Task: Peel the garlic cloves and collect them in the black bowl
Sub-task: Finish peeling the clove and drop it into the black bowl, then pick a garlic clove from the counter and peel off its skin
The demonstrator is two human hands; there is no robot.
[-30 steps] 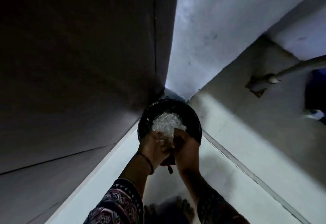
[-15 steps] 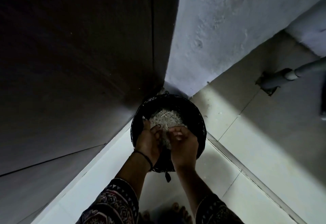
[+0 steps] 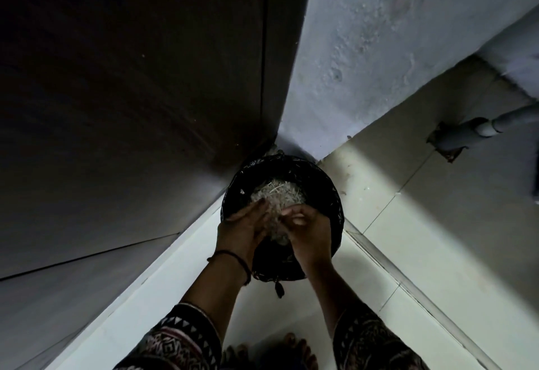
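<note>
A round black container (image 3: pixel 326 192) lined with a black bag stands on the floor in a corner. A heap of pale, dry garlic peels (image 3: pixel 280 193) lies inside it. My left hand (image 3: pixel 243 231) and my right hand (image 3: pixel 310 234) are close together over its near half. A clump of peels (image 3: pixel 277 231) sits between them. My left hand's fingers are straight and press against the clump. My right hand's fingers curl round it. No peeled cloves are visible.
A dark wooden door (image 3: pixel 131 92) fills the left, and a rough blue-grey wall (image 3: pixel 379 49) meets it behind the container. A grey pipe (image 3: pixel 478 129) enters the tiled floor (image 3: pixel 437 238) at the right. My bare feet (image 3: pixel 294 349) stand at the bottom edge.
My view has come closer to the black container. Both hands moved from its near rim to farther over the peel heap, with the left fingers now straightened.
</note>
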